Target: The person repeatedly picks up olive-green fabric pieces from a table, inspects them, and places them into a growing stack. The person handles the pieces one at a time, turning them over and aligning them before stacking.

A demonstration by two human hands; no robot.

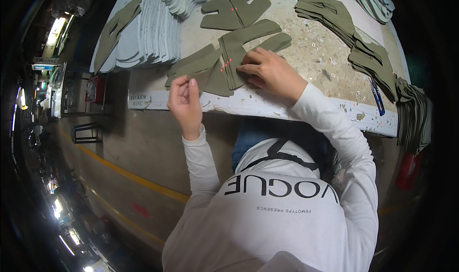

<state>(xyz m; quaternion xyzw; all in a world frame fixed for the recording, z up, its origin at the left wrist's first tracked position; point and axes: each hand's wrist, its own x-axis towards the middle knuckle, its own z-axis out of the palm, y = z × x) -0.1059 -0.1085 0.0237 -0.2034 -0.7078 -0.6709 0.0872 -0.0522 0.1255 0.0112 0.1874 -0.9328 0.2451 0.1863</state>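
The right hand (270, 71) lies flat on an olive-green cut fabric piece (239, 56) near the front edge of the worktable (311, 109), fingers spread and pressing down, so the grip is open and holds nothing. That fabric piece lies at the picture's 12 o'clock region, overlapping another olive piece (196, 68) at its 8 o'clock. Small red marks show on the cloth just at 9 o'clock of the right fingertips.

The left hand (185, 102) hangs at the table's front edge, at 8 o'clock of the right hand, thumb and forefinger pinched narrowly together. Whether something tiny sits between them cannot be told. It is just beside the lower corner of the overlapping olive piece.

At 12 o'clock of the pressed piece lies another pair of olive pieces (234, 11). At 10 o'clock stands a fanned stack of pale grey foam sheets (148, 33) with one olive piece on top. At 2 o'clock a row of stacked olive pieces (334, 16) runs toward 4 o'clock along the table's right side. Blue-handled snips (377, 97) lie near the front edge at 3 o'clock of the right hand. Small paper scraps speckle the tabletop.
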